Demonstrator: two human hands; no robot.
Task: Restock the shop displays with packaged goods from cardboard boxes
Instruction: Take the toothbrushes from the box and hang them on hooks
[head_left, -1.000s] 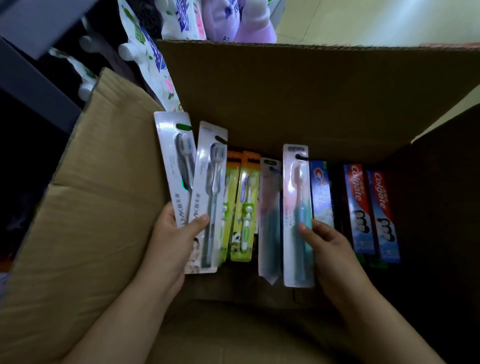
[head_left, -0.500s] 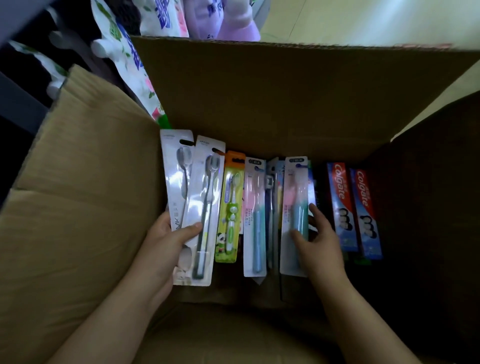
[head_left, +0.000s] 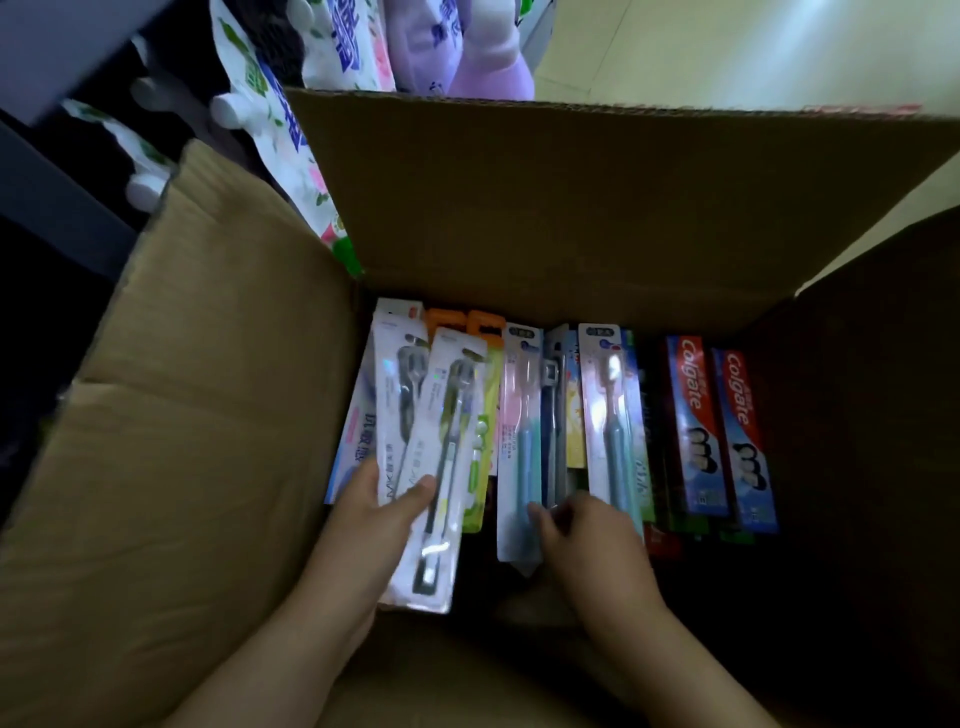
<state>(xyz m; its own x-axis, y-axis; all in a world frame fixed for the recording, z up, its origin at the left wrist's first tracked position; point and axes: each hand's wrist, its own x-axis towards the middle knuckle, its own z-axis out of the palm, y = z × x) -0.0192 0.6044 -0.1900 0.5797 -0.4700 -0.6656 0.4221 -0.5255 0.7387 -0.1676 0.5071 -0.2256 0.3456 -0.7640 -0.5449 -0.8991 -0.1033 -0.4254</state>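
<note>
an open cardboard box fills the view, its left flap folded outward and its far flap standing up. beyond the far-left corner lie floral refill pouches with white caps. inside, packaged goods stand in a row: two colgate toothpaste cartons at the right, then blister-carded toothbrushes toward the left, among them a pink-and-teal toothbrush pack and orange-topped packs at the far side. the left hand grips two grey toothbrush packs at the left end of the row, thumb curled across their fronts, tilting them. the right hand reaches among the middle packs with fingers curled; whether it pinches one, i cannot tell.
</note>
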